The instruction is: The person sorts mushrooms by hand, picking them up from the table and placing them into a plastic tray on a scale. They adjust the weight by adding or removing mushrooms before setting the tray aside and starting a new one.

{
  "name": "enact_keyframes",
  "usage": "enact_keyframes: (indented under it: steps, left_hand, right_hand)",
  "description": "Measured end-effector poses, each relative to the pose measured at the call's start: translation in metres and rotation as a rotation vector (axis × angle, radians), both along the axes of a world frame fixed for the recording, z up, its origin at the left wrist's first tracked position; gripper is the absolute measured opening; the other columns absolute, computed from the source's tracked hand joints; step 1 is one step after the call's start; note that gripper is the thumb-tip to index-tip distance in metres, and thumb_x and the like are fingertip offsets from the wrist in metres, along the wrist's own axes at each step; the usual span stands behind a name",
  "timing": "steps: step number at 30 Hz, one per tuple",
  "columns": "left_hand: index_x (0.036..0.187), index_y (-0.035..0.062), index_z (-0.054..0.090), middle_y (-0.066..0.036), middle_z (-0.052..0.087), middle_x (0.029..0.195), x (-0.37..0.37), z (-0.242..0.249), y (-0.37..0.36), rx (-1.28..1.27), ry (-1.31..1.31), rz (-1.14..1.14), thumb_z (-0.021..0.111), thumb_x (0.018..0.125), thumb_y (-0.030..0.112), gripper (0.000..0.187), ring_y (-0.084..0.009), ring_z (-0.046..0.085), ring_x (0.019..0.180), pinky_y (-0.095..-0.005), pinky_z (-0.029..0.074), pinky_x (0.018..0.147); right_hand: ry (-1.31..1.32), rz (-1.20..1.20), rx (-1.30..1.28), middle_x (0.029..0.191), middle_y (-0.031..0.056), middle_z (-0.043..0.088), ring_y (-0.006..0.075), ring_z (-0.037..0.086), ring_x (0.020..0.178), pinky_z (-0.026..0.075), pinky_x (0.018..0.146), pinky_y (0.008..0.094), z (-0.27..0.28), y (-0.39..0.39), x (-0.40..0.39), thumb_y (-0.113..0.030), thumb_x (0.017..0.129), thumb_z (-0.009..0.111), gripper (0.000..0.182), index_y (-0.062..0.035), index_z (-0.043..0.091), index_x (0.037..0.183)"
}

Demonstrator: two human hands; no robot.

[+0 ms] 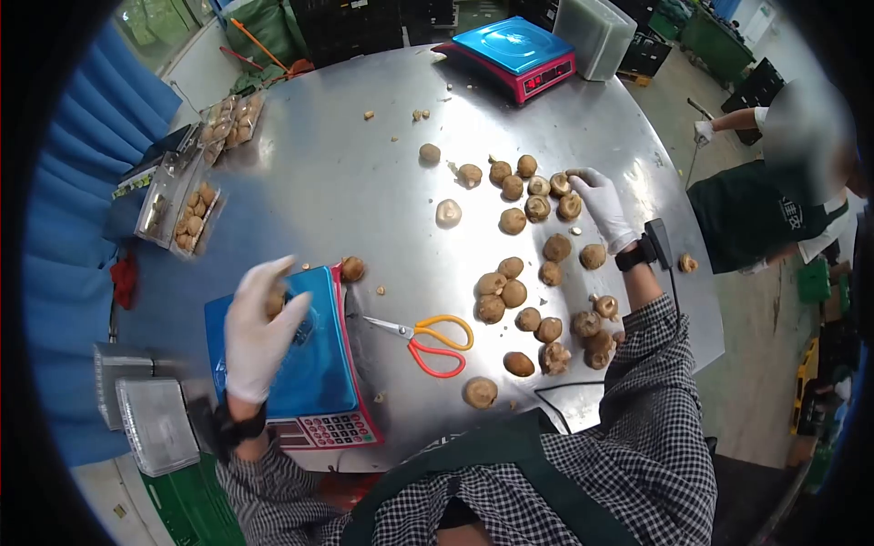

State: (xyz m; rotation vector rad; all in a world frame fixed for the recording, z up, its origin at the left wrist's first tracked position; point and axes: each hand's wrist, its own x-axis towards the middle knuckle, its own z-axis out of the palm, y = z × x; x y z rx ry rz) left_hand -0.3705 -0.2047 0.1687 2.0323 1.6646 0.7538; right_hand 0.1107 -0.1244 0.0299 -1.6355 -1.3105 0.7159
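Note:
My left hand [259, 332], in a white glove, is over the blue-topped scale [323, 382] with its fingers curled round a brown mushroom [276, 300], partly hidden by the glove. Beside the scale's far right corner lies another mushroom [352, 268]. My right hand [601, 209], also gloved, reaches to the far edge of the scattered mushrooms, its fingertips closed at a mushroom [559, 185]. A second mushroom [569, 207] sits just under those fingers. Scissors [423, 341] with one orange and one red handle lie open between the scale and the mushrooms.
Clear boxes of mushrooms [191, 218] stand at the table's left edge. Another scale [514, 45] and stacked clear containers [594, 36] are at the far side. Empty trays [157, 423] rest at the lower left. A co-worker [760, 209] in an apron stands at the right.

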Motion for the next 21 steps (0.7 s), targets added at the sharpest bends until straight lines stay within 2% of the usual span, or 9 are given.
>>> enact_keyframes:
  steps: [1, 2, 5, 10, 13, 16, 18, 20, 21]
  left_hand:
    - [0.119, 0.0021, 0.061, -0.011, 0.062, 0.109, 0.018, -0.012, 0.018, 0.094, -0.015, -0.177, 0.068, 0.079, 0.007, 0.041, -0.0177, 0.06, 0.093, -0.0282, 0.046, 0.083]
    - [0.115, 0.0049, 0.062, -0.012, 0.064, 0.106, 0.047, -0.014, 0.032, 0.105, -0.017, -0.209, 0.072, 0.079, 0.015, 0.038, -0.0216, 0.065, 0.089, -0.0315, 0.051, 0.08]
    - [0.117, 0.007, 0.061, -0.008, 0.063, 0.111, 0.107, -0.05, 0.082, 0.052, -0.047, -0.356, 0.069, 0.082, 0.014, 0.037, -0.0185, 0.064, 0.088, -0.0301, 0.051, 0.079]
    - [0.12, 0.0088, 0.059, -0.009, 0.063, 0.112, 0.195, -0.109, 0.146, -0.001, 0.042, -0.38, 0.068, 0.084, 0.019, 0.039, -0.022, 0.066, 0.087, -0.0336, 0.053, 0.079]
    - [0.124, 0.0103, 0.057, -0.01, 0.062, 0.118, 0.23, -0.144, 0.173, 0.009, 0.165, -0.361, 0.066, 0.084, 0.017, 0.042, -0.0265, 0.063, 0.098, -0.0364, 0.05, 0.089]
    - [0.129, 0.0122, 0.054, -0.012, 0.058, 0.127, 0.256, -0.168, 0.195, 0.258, 0.262, -0.502, 0.066, 0.083, 0.014, 0.048, -0.0296, 0.057, 0.114, -0.0382, 0.044, 0.1]
    - [0.132, 0.0126, 0.051, -0.012, 0.052, 0.135, 0.271, -0.177, 0.203, 0.135, 0.391, -0.529, 0.066, 0.081, 0.013, 0.053, -0.0304, 0.049, 0.124, -0.0378, 0.039, 0.106]
    - [0.13, 0.011, 0.051, -0.012, 0.054, 0.132, 0.281, -0.184, 0.209, 0.189, 0.438, -0.556, 0.067, 0.081, 0.012, 0.052, -0.032, 0.053, 0.119, -0.0388, 0.043, 0.102]
    - [0.128, 0.0104, 0.052, -0.012, 0.056, 0.128, 0.286, -0.183, 0.211, 0.123, 0.463, -0.571, 0.066, 0.08, 0.011, 0.05, -0.0321, 0.055, 0.116, -0.0393, 0.045, 0.099]
  right_hand:
    - [0.01, 0.002, -0.016, 0.1, 0.0107, 0.069, 0.016, 0.064, 0.093, 0.049, 0.086, 0.0276, -0.005, 0.007, 0.011, -0.016, 0.091, 0.06, 0.028, 0.003, 0.064, 0.111]
    - [0.02, 0.006, -0.035, 0.102, 0.012, 0.069, 0.0175, 0.065, 0.094, 0.048, 0.088, 0.0284, -0.011, 0.013, 0.017, -0.015, 0.091, 0.059, 0.028, 0.0027, 0.064, 0.112]
    - [-0.126, 0.082, 0.03, 0.102, 0.0139, 0.069, 0.0201, 0.065, 0.096, 0.049, 0.088, 0.0295, -0.021, 0.035, 0.018, -0.016, 0.09, 0.06, 0.029, 0.0021, 0.064, 0.113]
    - [-0.462, 0.204, -0.016, 0.117, 0.017, 0.062, 0.0285, 0.062, 0.103, 0.05, 0.089, 0.0372, -0.032, 0.078, 0.005, -0.022, 0.087, 0.061, 0.039, -0.0039, 0.06, 0.122]
    - [-0.639, 0.276, -0.166, 0.119, 0.0185, 0.06, 0.0342, 0.06, 0.106, 0.049, 0.091, 0.0409, -0.036, 0.098, -0.008, -0.03, 0.084, 0.063, 0.051, -0.0072, 0.054, 0.129]
    - [-0.713, 0.36, -0.14, 0.115, 0.0185, 0.062, 0.0347, 0.061, 0.104, 0.049, 0.09, 0.04, -0.053, 0.109, -0.004, -0.03, 0.084, 0.063, 0.05, -0.0073, 0.055, 0.128]
    - [-0.551, 0.293, -0.075, 0.114, 0.0186, 0.062, 0.0335, 0.062, 0.103, 0.049, 0.09, 0.0391, -0.054, 0.104, 0.001, -0.029, 0.085, 0.062, 0.048, -0.0071, 0.055, 0.127]
    - [-0.294, 0.16, -0.083, 0.108, 0.0149, 0.065, 0.0261, 0.063, 0.098, 0.049, 0.087, 0.0358, -0.024, 0.089, 0.003, -0.027, 0.087, 0.058, 0.044, -0.005, 0.057, 0.125]
    - [0.035, 0.188, -0.075, 0.106, 0.0122, 0.065, 0.0228, 0.063, 0.096, 0.049, 0.085, 0.0346, -0.024, 0.086, 0.012, -0.027, 0.088, 0.057, 0.042, -0.005, 0.058, 0.124]
